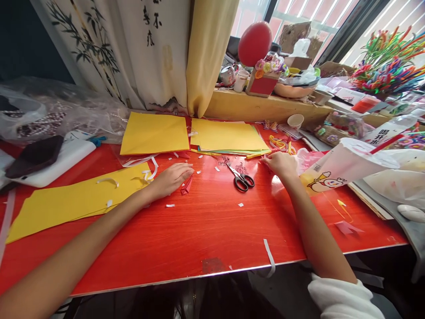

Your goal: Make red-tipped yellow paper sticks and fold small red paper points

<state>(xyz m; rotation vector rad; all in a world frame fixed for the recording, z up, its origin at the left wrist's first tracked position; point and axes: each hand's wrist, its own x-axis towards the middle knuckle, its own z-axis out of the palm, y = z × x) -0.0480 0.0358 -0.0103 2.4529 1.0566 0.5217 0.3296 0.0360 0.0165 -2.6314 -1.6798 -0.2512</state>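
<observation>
My left hand (pixel 172 178) lies flat on the red table (pixel 206 235), fingers stretched out to the right, beside a small folded red paper piece (pixel 187 185). Yellow paper strips (pixel 76 197) spread under and behind my left forearm. At the right, my right hand (pixel 280 164) reaches to the table by a pink plastic wrapping (pixel 307 159) and yellow-orange cords (pixel 278 144); its fingertips are bent down over something reddish too small to name. Black-handled scissors (pixel 243 180) rest between the two hands, blades partly apart. White paper scraps (pixel 241 204) are scattered around.
Stacks of yellow paper (pixel 156 133) stand at the back. A large drink cup (pixel 345 166) rises right of my right hand. A phone (pixel 35 155) lies on a white box at left. The windowsill holds a red balloon (pixel 255 43) and clutter.
</observation>
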